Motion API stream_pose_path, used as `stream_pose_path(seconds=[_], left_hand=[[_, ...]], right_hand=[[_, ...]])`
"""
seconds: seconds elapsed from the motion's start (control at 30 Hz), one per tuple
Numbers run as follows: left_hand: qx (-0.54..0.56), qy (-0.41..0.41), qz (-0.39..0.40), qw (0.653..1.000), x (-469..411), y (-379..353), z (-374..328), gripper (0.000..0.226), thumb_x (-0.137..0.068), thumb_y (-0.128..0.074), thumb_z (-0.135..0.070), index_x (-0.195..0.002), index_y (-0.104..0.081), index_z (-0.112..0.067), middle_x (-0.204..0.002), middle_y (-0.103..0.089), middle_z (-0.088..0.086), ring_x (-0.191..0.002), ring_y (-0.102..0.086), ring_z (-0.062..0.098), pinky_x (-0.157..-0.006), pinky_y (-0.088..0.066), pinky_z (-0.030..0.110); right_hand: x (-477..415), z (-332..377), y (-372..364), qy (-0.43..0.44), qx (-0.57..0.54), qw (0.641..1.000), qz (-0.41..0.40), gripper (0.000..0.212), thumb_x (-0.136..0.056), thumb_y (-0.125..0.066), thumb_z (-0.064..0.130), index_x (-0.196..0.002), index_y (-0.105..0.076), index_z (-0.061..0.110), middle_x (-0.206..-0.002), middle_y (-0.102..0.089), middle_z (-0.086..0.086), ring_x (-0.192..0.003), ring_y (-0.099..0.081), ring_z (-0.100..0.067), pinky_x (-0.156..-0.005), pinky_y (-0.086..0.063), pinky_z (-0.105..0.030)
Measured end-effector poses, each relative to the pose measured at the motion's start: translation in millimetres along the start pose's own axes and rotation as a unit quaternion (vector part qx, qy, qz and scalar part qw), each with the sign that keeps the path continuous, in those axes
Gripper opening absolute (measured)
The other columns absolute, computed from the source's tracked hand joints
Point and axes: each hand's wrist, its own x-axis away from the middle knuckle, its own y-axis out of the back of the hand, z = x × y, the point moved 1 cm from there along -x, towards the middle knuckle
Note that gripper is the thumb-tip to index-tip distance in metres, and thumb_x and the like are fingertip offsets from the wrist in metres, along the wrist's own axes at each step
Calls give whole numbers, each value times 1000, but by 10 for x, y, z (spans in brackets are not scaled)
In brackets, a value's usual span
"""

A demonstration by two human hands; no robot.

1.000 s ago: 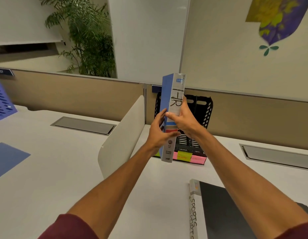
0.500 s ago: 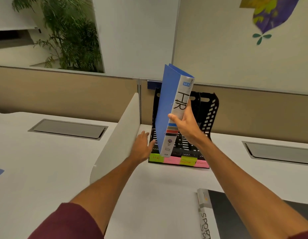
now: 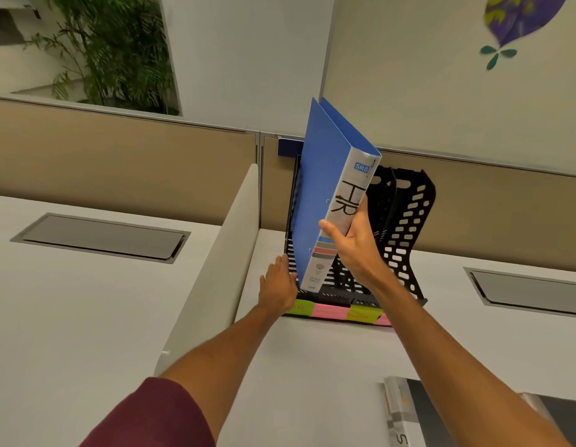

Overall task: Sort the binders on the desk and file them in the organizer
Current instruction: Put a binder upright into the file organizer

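A blue binder (image 3: 323,188) with "HR" on its white spine tilts left, its bottom end down in the leftmost slot of a black perforated organizer (image 3: 409,230). My right hand (image 3: 352,245) grips the binder's spine from the right. My left hand (image 3: 278,285) rests flat against the organizer's left front corner, holding nothing. Green and pink sticky labels (image 3: 335,311) run along the organizer's front edge. A black binder (image 3: 419,414) with a white spine lies flat on the desk at the lower right, partly behind my right forearm.
A white curved divider (image 3: 215,272) stands just left of the organizer. Tan partition panels (image 3: 119,156) back the white desk (image 3: 312,366). Grey cable hatches (image 3: 99,237) (image 3: 525,287) sit on either side. A plant (image 3: 112,50) stands behind the partition.
The binder has gone lower and farther into the organizer's left slot. My left hand, off the binder since a second ago, has slid up against the organizer's corner.
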Motion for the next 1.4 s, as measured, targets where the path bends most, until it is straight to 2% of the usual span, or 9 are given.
stream_pose_path(seconds=[0.13, 0.3, 0.47, 0.57, 0.63, 0.8, 0.9, 1.1, 1.4], left_hand=[[25, 14, 17, 999, -39, -56, 90, 49, -103, -29, -18, -151, -17, -15, -153, -32, 7, -143, -23, 27, -117, -16, 52], [43, 20, 20, 999, -15, -126, 113, 53, -102, -28, -17, -153, -12, -19, -154, -30, 5, -144, -23, 28, -118, -15, 52], [49, 14, 27, 998, -2, -134, 101, 54, -103, -30, -17, -153, -10, -19, -156, -27, 5, -145, -21, 28, -117, -17, 52], [52, 9, 31, 998, 6, -119, 109, 54, -103, -29, -17, -153, -9, -19, -156, -27, 6, -144, -22, 28, -117, -17, 53], [55, 7, 30, 998, 21, -105, 102, 54, -103, -29, -18, -153, -10, -18, -154, -29, 7, -143, -25, 29, -116, -19, 53], [47, 2, 32, 998, 34, -89, 87, 53, -104, -28, -20, -153, -10, -17, -154, -31, 7, -142, -27, 29, -114, -24, 52], [48, 11, 36, 998, 48, -90, 78, 52, -104, -26, -23, -153, -9, -17, -155, -29, 6, -143, -25, 29, -115, -22, 53], [20, 20, 59, 998, 60, -83, 88, 52, -105, -20, -27, -153, -3, -20, -160, -18, 0, -148, -8, 27, -119, -8, 53], [0, 31, 71, 997, 87, -70, 98, 53, -105, -15, -34, -153, 4, -23, -161, -12, -1, -148, -7, 27, -118, -8, 53]], right_hand=[[-48, -52, -57, 9, 5, 1000, 3, 79, -91, -62, 13, -150, -11, 26, -141, -39, 1, -120, -49, -6, -86, -49, -11], [-74, -75, -107, 2, -1, 1000, -9, 75, -92, -61, 11, -148, -13, 26, -136, -40, 7, -116, -49, 5, -86, -49, -10], [-69, -75, -140, -1, -5, 1000, -24, 75, -92, -61, 10, -148, -13, 24, -140, -39, 3, -116, -49, 2, -88, -47, -13], [-21, -101, -168, -9, -3, 1000, -20, 76, -92, -60, 10, -148, -12, 25, -137, -39, 7, -114, -48, 9, -85, -47, -7], [39, -136, -199, -16, 6, 1000, -14, 75, -92, -60, 10, -147, -12, 26, -134, -39, 10, -116, -49, 3, -83, -47, -4], [135, -165, -256, -35, 24, 999, -12, 78, -93, -60, 11, -150, -7, 23, -144, -37, -3, -132, -43, -18, -101, -45, -37], [137, -127, -278, -39, 44, 998, -14, 81, -93, -59, 12, -150, -3, 25, -147, -35, -6, -134, -42, -23, -103, -44, -47], [163, -81, -258, -37, 57, 997, -36, 76, -93, -59, 11, -147, -6, 20, -144, -37, -8, -129, -46, -23, -101, -47, -43], [37, 58, -288, -18, 98, 994, -38, 78, -92, -58, 9, -145, -2, 23, -147, -34, -9, -131, -45, -26, -92, -51, -41]])
